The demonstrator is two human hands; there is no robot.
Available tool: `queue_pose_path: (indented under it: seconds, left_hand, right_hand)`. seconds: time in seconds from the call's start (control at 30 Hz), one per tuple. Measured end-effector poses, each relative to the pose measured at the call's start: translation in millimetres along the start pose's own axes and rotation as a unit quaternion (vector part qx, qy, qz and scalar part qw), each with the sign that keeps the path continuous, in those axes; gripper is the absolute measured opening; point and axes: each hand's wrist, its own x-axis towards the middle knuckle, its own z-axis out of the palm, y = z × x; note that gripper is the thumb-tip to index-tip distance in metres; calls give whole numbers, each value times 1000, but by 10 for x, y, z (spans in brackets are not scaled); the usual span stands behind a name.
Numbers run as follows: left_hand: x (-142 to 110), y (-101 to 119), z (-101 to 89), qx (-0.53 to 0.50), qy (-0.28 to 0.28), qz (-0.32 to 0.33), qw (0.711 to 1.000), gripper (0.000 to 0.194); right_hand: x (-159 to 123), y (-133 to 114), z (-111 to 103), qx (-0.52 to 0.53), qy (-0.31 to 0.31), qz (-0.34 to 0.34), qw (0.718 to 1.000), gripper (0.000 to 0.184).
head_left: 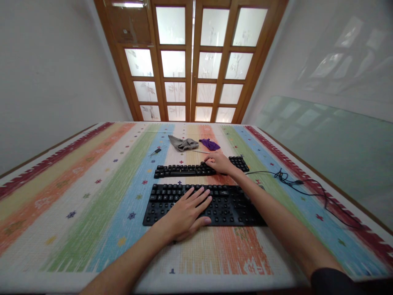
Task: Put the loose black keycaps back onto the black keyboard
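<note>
A black keyboard (181, 219) lies across the striped cloth in front of me. Keycaps cover its top rows, while bare key stems show on the lower rows. My left hand (190, 209) rests flat over its left and middle part, fingers spread. Beyond it, loose black keycaps (178, 168) stand in rows, with a long space bar (183, 173) at their near side. My right hand (219, 162) reaches over these rows, its fingertips pinched on a small black keycap (206, 162). Number-pad keycaps (239, 163) sit just right of that hand. My right forearm hides the keyboard's right end.
A grey cloth (183, 143) and a purple cloth (209, 144) lie farther back, near a thin rod (199, 152). A small black keycap puller-like tool (156, 151) is at the left. A coiled black cable (285, 178) runs along the right side of the tablecloth (101, 205).
</note>
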Motion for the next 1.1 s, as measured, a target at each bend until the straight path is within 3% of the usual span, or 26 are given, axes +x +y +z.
queue_pose_path:
  seconds: [0.23,0.57,0.8,0.93,1.1]
  left_hand:
    - [3,-15,-27,-13,-21,-10,1000,58]
    - [-9,-39,22,-12,4,-1,1000,58]
    - [-12,-46,26,-13,0,2,1000,62]
    - [-1,-29,26,-12,3,-3,1000,60]
    - [8,-19,1,-15,25,-3,1000,59]
  right_hand:
    - [105,-1,75,-5,-14,9,1000,15]
    - [192,-29,157,46,-28,14,998,14]
    - [201,-35,11,104,3,38,994,10]
    - [10,-25,-186,144,25,47,988,14]
    - [-539,-178,-322,238,26,17,971,18]
